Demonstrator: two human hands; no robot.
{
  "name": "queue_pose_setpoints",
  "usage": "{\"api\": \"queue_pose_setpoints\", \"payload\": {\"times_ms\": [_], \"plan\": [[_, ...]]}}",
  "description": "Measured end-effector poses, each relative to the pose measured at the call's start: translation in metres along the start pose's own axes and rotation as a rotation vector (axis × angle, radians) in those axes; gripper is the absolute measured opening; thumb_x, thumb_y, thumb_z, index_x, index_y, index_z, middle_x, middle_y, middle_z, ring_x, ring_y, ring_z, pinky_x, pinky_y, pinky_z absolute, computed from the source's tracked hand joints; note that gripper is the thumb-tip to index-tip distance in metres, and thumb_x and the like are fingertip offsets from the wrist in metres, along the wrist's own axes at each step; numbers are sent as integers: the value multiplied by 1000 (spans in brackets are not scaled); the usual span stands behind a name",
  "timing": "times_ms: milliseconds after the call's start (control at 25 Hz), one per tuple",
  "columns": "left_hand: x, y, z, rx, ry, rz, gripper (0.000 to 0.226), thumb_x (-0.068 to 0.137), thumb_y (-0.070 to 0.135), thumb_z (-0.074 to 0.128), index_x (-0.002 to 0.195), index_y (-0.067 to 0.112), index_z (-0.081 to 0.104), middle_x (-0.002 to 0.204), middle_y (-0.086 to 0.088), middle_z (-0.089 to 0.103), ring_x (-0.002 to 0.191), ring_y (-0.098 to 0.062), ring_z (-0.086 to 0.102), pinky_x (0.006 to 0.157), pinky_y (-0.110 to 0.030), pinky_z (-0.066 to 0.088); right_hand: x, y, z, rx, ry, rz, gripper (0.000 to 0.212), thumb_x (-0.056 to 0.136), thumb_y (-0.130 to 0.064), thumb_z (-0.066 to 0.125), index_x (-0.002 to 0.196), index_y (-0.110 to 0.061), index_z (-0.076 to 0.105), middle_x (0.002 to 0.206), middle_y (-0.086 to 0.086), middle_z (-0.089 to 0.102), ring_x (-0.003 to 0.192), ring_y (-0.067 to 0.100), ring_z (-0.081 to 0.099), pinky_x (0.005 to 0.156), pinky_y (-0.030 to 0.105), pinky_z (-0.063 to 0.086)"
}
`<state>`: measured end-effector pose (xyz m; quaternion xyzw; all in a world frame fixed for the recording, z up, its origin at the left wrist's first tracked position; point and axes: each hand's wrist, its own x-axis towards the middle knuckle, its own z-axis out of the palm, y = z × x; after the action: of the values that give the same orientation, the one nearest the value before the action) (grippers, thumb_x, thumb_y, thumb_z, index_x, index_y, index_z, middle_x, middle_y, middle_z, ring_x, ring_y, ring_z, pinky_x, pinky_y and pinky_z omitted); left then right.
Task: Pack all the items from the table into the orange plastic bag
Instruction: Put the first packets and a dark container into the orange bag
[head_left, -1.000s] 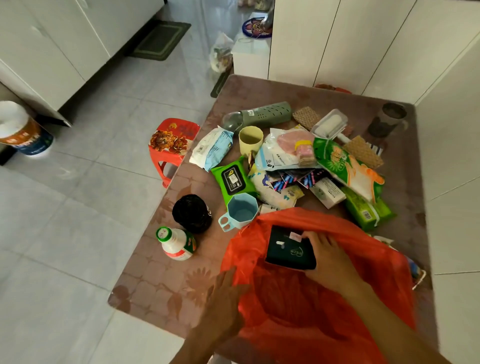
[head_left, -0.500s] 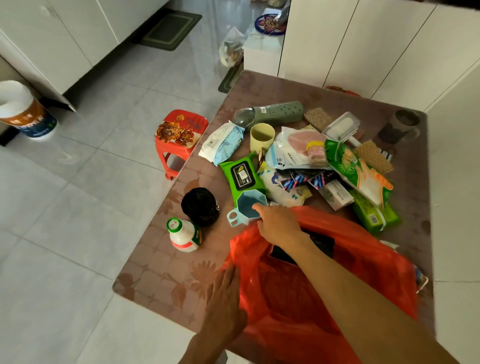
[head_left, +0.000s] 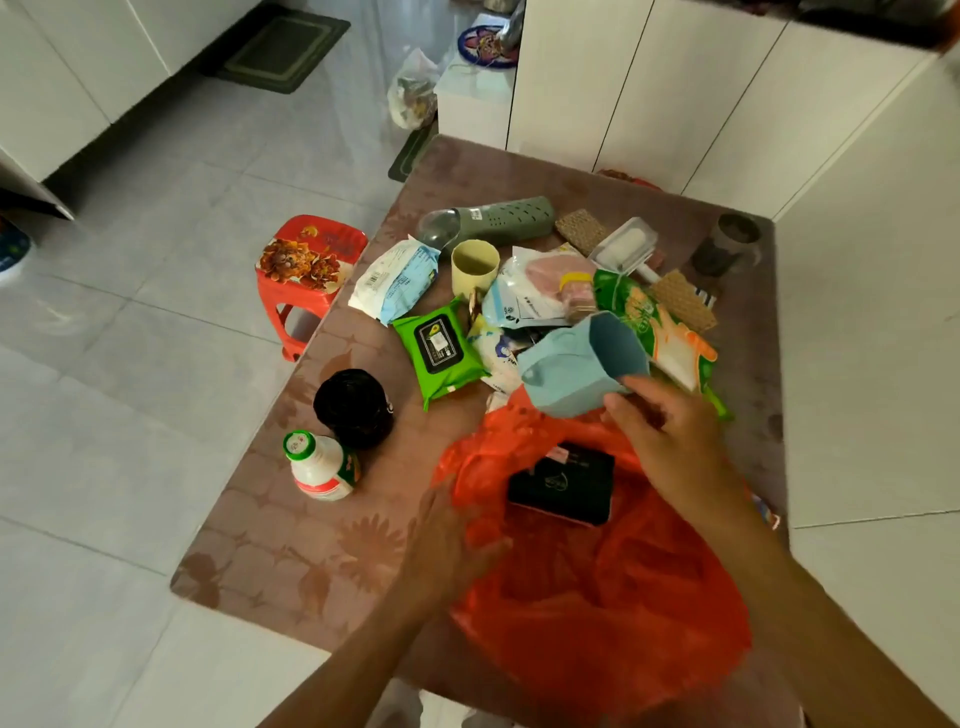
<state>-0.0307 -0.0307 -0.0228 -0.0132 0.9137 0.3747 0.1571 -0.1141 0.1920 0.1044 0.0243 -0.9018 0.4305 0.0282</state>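
Observation:
The orange plastic bag (head_left: 597, 582) lies open at the near edge of the brown table (head_left: 291, 540), with a dark box (head_left: 563, 486) inside its mouth. My right hand (head_left: 670, 436) holds a light blue mug (head_left: 571, 366) tilted on its side just above the bag's far rim. My left hand (head_left: 447, 545) grips the bag's left edge. Beyond the bag lie a green wipes pack (head_left: 439, 348), a yellow cup (head_left: 474, 266), a grey-green case (head_left: 493, 221), snack bags (head_left: 654, 327), a black round thing (head_left: 356, 408) and a small white bottle (head_left: 322, 467).
A red plastic stool (head_left: 306, 270) stands on the tiled floor left of the table. A dark glass jar (head_left: 727, 252) sits at the table's far right corner. White cabinets (head_left: 675, 93) rise behind the table; a white wall runs along its right side.
My right hand let go of the dark box inside the bag, reached to the blue mug on the table, and has lifted it, tilted, over the bag's rim.

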Motion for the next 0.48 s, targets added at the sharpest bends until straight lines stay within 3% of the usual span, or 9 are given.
{"api": "queue_pose_setpoints", "payload": {"times_ms": [80,160,240,320,480], "plan": [[13,12,-1,-117,14,-123,73,63,51,70,126,16,59,133,-13,56,122,-31,53,100,-32,40,-31,17,-18,93,-44,95,19,89,-21,66,105,-31,68,85,-18,73,87,-3,66,73,13,50],[16,12,-2,-128,96,-203,62,68,30,70,125,10,58,126,-16,60,112,-32,58,88,-25,39,-56,33,-23,84,-195,151,18,87,-17,69,98,-32,70,83,-18,73,80,-1,68,68,11,48],[7,7,-12,-107,204,-260,52,77,20,66,127,17,56,126,-14,60,107,-31,59,89,-34,47,-65,40,-12,-6,-411,144,18,87,-18,69,90,-36,71,81,-18,72,77,-1,67,66,11,46],[-6,-1,-17,-73,248,-274,50,82,18,63,131,22,52,131,-11,57,111,-29,57,94,-44,49,-64,41,13,-166,-616,55,10,90,-27,65,91,-33,73,85,-15,73,79,1,66,69,20,49],[-36,-10,-33,-11,264,-242,48,90,23,59,137,25,47,139,-10,52,119,-30,53,101,-44,45,-43,43,83,-536,-742,-223,21,95,-36,49,105,-29,67,102,-1,69,94,18,61,71,33,46]]}}
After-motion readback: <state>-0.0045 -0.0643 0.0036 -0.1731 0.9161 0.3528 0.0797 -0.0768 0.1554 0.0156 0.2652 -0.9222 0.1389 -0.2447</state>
